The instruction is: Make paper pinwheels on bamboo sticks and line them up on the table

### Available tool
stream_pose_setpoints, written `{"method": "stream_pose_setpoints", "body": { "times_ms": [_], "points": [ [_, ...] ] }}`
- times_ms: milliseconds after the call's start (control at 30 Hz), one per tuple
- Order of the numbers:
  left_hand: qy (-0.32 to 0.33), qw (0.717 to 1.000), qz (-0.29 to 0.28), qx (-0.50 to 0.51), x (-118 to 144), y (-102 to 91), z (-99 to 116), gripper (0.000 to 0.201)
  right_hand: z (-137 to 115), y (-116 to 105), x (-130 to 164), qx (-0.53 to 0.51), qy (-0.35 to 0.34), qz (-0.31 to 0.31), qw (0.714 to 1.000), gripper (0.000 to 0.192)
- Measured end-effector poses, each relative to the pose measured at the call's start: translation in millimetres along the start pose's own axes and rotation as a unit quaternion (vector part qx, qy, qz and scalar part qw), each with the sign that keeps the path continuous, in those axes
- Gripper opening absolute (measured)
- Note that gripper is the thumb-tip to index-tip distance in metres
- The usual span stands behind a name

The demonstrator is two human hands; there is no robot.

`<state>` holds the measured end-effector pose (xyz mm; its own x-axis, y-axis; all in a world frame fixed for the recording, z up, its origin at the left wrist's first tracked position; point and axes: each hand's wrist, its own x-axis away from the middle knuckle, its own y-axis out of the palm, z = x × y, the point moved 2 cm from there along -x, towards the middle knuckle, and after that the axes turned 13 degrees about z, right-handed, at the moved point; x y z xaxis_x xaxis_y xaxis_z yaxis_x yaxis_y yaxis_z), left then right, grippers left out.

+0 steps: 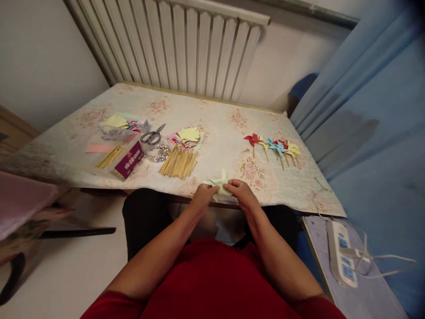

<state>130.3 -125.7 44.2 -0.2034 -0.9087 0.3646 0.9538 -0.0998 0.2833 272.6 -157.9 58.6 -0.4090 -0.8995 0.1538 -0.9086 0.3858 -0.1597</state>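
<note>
Between my two hands is a pale green paper pinwheel [223, 179], held just over the table's front edge. My left hand [204, 196] pinches its left side, and my right hand [241, 190] grips the right side with thumb and fingers. Its blades look partly folded in; the fingers cover some of them. Nearest on the left lies a bundle of thin wooden sticks [179, 163]. Behind the sticks is a stack of coloured paper pieces [188, 136]. Finished pinwheels on sticks, such as a red pinwheel [253, 139] and a blue pinwheel [278, 147], lie to the right.
Scissors [153, 136] rest on a round container of small metal pieces [159, 152]. A clear box [116, 161] with sticks stands left. The floral tablecloth [212, 115] reaches a radiator [186, 48]. At right are a power strip [341, 254] and a blue curtain [375, 133].
</note>
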Motion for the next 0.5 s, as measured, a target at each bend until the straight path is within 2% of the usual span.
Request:
{"method": "stream_pose_setpoints", "body": {
  "times_ms": [133, 233, 333, 500],
  "points": [
    [0.01, 1.0, 0.004, -0.016, 4.6, 0.4, 5.1, 0.02, 1.0, 5.5, 1.6, 0.002, -0.001, -0.013, 1.0, 0.023],
    [0.013, 1.0, 0.001, -0.023, 4.7, 0.3, 4.9, 0.019, -0.4, 6.0, 1.1, 0.042, -0.006, -0.01, 0.999, 0.018],
    [0.008, 0.999, 0.003, -0.033, 2.7, -0.8, 2.3, 0.017, -1.2, 6.3, 0.7, 0.081, -0.017, -0.001, 0.997, 0.018],
    [-0.005, 0.998, 0.024, -0.051, -4.1, -5.3, -2.3, 0.019, -0.8, 10.1, -0.2, 0.086, -0.021, 0.011, 0.996, 0.019]
  ]
}}
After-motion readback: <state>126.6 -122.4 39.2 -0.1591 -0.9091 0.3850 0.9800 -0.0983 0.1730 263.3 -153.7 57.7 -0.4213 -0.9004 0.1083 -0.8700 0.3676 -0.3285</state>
